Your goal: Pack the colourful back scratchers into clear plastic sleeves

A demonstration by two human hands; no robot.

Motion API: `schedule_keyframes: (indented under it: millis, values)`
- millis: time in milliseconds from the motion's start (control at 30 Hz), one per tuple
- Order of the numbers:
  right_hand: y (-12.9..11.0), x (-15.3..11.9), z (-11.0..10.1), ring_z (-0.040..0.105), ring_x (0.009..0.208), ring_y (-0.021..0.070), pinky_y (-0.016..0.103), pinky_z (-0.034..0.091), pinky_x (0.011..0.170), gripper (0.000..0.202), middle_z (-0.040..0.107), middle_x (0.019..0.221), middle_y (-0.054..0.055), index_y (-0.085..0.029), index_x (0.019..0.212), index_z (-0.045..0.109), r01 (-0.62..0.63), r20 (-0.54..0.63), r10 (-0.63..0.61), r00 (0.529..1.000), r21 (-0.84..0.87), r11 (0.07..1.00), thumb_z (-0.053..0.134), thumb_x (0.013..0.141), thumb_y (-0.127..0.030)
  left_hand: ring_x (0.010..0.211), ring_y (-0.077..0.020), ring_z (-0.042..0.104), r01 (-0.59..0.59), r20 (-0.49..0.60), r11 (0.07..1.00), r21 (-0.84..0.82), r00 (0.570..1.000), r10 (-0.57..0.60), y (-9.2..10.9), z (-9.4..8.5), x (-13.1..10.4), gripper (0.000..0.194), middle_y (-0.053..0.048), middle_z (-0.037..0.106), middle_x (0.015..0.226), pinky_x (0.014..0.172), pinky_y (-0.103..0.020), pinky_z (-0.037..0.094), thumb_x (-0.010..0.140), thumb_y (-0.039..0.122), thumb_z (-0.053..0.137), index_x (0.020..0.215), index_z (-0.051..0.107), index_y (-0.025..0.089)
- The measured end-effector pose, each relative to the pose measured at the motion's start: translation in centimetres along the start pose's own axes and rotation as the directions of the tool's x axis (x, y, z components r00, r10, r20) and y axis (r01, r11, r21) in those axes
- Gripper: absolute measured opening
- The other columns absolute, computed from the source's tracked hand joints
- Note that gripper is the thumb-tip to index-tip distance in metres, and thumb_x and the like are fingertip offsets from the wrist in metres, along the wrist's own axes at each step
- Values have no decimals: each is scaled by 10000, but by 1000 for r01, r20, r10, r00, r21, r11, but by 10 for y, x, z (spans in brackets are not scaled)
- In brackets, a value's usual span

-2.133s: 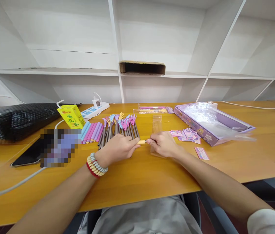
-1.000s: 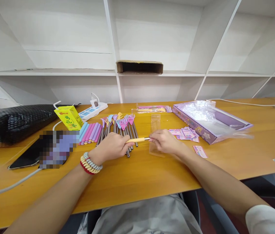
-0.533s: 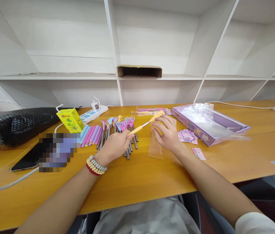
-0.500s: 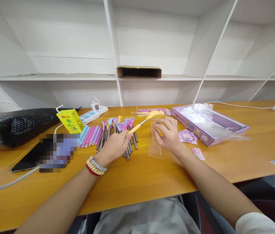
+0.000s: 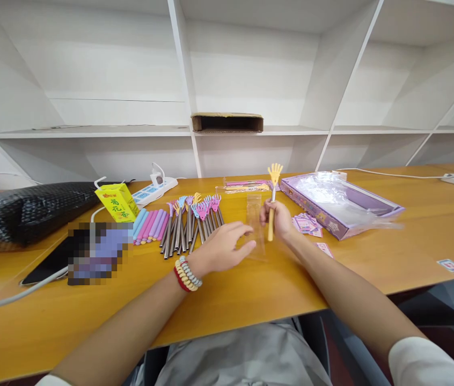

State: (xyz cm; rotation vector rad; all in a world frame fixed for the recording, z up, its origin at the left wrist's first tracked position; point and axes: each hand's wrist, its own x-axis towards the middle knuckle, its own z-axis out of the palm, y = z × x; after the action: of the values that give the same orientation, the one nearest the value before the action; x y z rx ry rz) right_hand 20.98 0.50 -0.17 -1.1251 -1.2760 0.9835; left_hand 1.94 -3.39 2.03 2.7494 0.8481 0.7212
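My right hand [image 5: 278,218] is closed around a yellow hand-shaped back scratcher [image 5: 271,225], held upright with its fingers at the top. My left hand [image 5: 227,247] holds nothing, its thumb and fingers apart, just left of a clear plastic bag [image 5: 254,214] lying on the table. Several metal-stemmed scratchers [image 5: 176,233] with pink, blue, purple and yellow heads lie beyond and left of my left hand. Beside them is a row of pastel handle tubes [image 5: 150,225]. Small printed cards [image 5: 307,224] lie right of my right hand.
A purple box [image 5: 339,206] with clear plastic stands at the right. Packaged scratchers [image 5: 247,185] lie at the back. To the left are a yellow drink carton [image 5: 118,202], power strip [image 5: 154,191], phone [image 5: 56,257] and black-wrapped bundle [image 5: 34,212].
The yellow scratcher has passed from my left hand to my right and now stands upright. My left hand has opened and moved right, toward the clear bag.
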Motion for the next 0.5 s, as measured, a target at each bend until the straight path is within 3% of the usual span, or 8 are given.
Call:
schedule_keyframes:
  millis: [133,200,300,367,433,500]
  values:
    - [8,15,-23,346,389,106,240,308,425,198,344,419,-30,-211,556,329,-72,-125,47,991,-207,976,380,710,-324,1022,-230,541,-163,93,983,86,984,155,-10,9,-9,440,-95,603,1082,931,-388,374,754,445,587,1096,579,168]
    - [13,17,-28,391,420,114,238,290,438,180,397,439,-17,-198,551,391,-101,-147,49,988,-368,924,459,679,-306,1003,-205,552,-190,114,975,116,978,177,-14,13,-12,324,-76,607,1071,922,-366,379,789,381,563,1046,613,190]
    - [14,17,-28,499,519,151,242,289,471,155,515,526,32,-179,565,479,-121,-153,13,988,-725,678,505,671,-289,933,-149,577,-219,105,965,142,973,205,-18,15,-13,215,-43,631,1012,871,-312,403,863,249,463,936,662,217]
    - [12,15,-26,543,548,164,242,305,475,184,569,559,60,-170,562,516,-120,-122,35,992,-819,561,499,695,-296,875,-135,593,-221,76,962,157,974,212,-20,16,-12,244,-37,652,962,829,-298,422,877,215,433,917,674,218]
    - [11,14,-24,555,497,155,235,337,465,248,586,522,70,-159,540,537,-145,-73,148,986,-810,569,497,724,-321,837,-136,607,-199,31,965,171,980,197,-23,15,-12,255,-42,669,918,799,-298,439,882,207,424,925,675,207]
    - [11,13,-24,545,419,136,228,376,452,299,600,496,70,-149,532,546,-204,-15,289,957,-744,636,515,741,-361,812,-141,618,-155,-26,972,176,986,162,-25,15,-11,251,-47,681,882,781,-301,454,885,214,427,926,674,190]
